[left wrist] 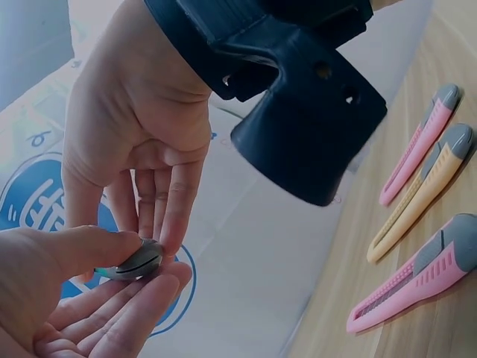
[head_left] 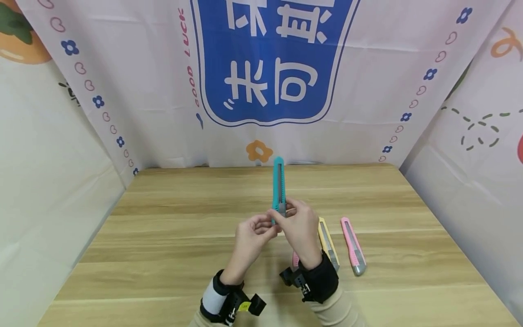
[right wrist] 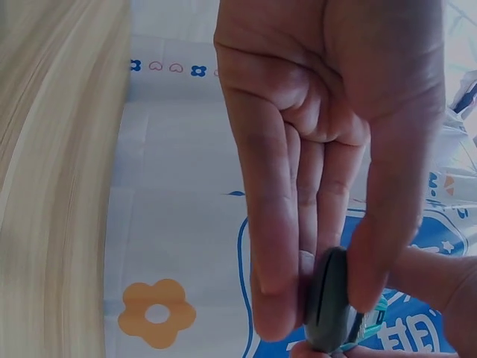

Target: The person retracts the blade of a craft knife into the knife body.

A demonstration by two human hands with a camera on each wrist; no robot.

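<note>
A teal utility knife (head_left: 278,181) with a grey slider stands nearly upright above the table, its long body pointing toward the backdrop. My left hand (head_left: 253,234) pinches its lower end; the thumb lies on the grey end cap (left wrist: 141,261) in the left wrist view. Around the lower body, close to the slider, the thumb and fingers of my right hand (head_left: 300,222) grip it. In the right wrist view, the left hand (right wrist: 298,149) comes down from the top onto the grey end. No bare blade shows beyond the teal tip.
Right of the hands lie a yellow utility knife (head_left: 328,245) and a pink utility knife (head_left: 353,245). A second pink utility knife (left wrist: 410,283) is mostly covered by the right forearm in the head view. A printed cloth (head_left: 143,91) hangs behind the wooden table (head_left: 163,245).
</note>
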